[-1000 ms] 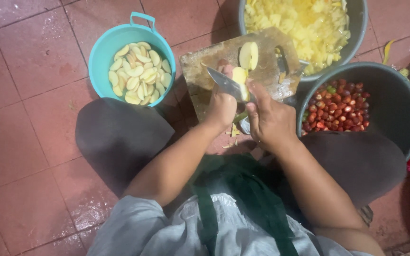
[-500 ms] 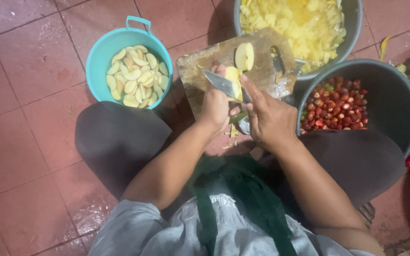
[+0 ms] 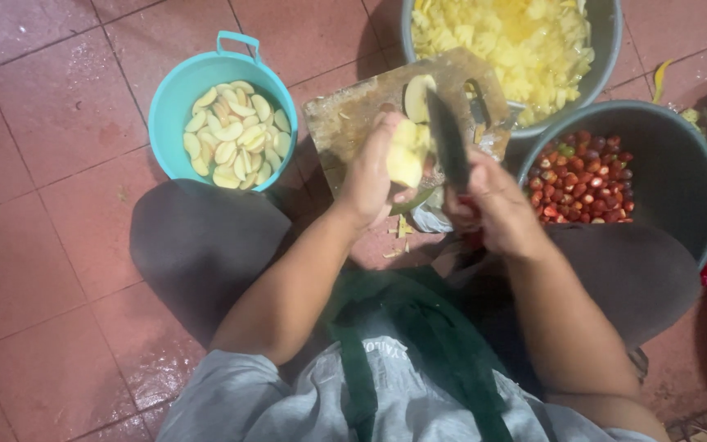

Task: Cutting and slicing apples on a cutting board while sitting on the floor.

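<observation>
Peeled fruit piece (image 3: 404, 155), pale, likely wet and slippery, sits clamped in the left hand (image 3: 374, 176) over the cutting board (image 3: 353, 115); just beside it, the right hand (image 3: 497, 209) grips a knife (image 3: 448, 139), blade against it.

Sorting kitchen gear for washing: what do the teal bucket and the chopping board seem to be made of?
Teal bucket: probably plastic, with a smooth, even-coloured wall and a moulded handle. Chopping board: looks like bare wood, brown, matte, worn and stained from cutting.
</observation>
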